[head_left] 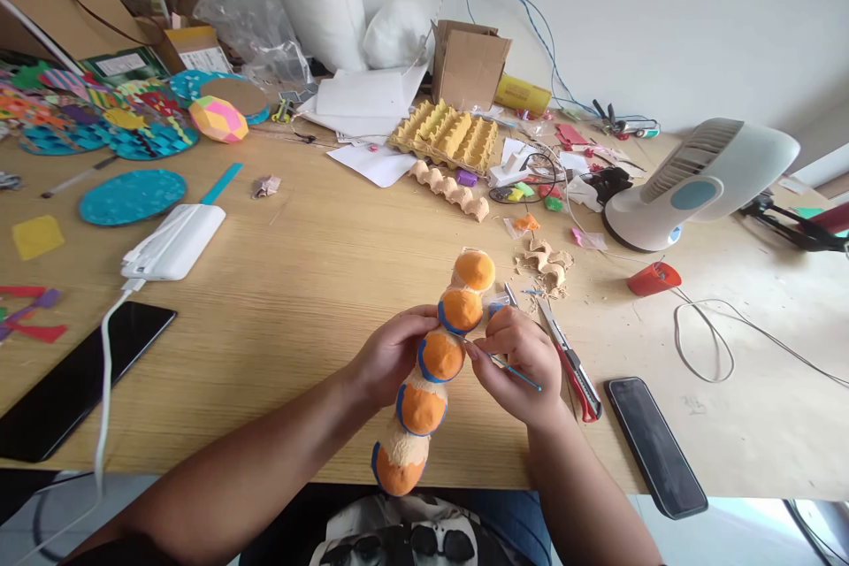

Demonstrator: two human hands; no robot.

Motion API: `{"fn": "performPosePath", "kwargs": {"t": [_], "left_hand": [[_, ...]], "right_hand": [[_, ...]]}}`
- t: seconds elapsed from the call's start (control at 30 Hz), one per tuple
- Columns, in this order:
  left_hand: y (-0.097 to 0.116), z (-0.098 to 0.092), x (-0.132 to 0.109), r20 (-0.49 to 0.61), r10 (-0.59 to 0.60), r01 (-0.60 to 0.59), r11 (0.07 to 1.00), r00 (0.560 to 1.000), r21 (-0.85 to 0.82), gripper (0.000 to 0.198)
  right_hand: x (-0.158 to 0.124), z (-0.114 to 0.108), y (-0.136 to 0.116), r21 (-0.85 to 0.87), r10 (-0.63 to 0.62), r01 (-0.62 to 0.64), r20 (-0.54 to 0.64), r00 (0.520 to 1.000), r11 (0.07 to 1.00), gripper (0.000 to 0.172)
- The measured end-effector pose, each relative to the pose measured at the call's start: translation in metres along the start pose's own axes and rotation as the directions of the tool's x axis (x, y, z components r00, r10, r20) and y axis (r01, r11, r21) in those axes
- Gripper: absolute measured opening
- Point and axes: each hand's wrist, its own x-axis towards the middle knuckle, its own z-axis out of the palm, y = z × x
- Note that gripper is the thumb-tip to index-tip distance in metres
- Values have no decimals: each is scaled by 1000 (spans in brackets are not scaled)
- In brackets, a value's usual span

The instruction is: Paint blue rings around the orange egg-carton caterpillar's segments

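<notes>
A strip of egg-carton cups [434, 371], painted orange with blue rims, runs from the table's front edge toward the middle. My left hand [391, 354] is closed round its left side near the middle cups. My right hand [521, 363] pinches a thin blue-tipped stick [510, 369] whose tip meets the strip between two cups. Just right of my right hand, a red-handled craft knife [570, 363] lies on the wooden table [305, 283].
A dark phone [653, 442] lies at the front right, another phone [72, 380] at the front left beside a white power bank [173, 240] with a cable. A white fan [696, 181], a red cup [653, 278], carton scraps [547, 263], egg trays [446, 134] and coloured paper crafts [119, 119] lie further back.
</notes>
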Motion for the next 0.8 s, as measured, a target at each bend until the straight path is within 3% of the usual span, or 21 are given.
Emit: {"fn": "performPosePath", "kwargs": {"t": [0.57,0.8], "left_hand": [[-2,8,-2,-199,146,-136,989,969,60,17],[-4,9,-1,-211,173,-162,984,962,70,17]], "right_hand": [[0,0,2,-75,31,-30,21,999,997,26],[0,0,1,-67,31,-29,28,999,997,25]]}}
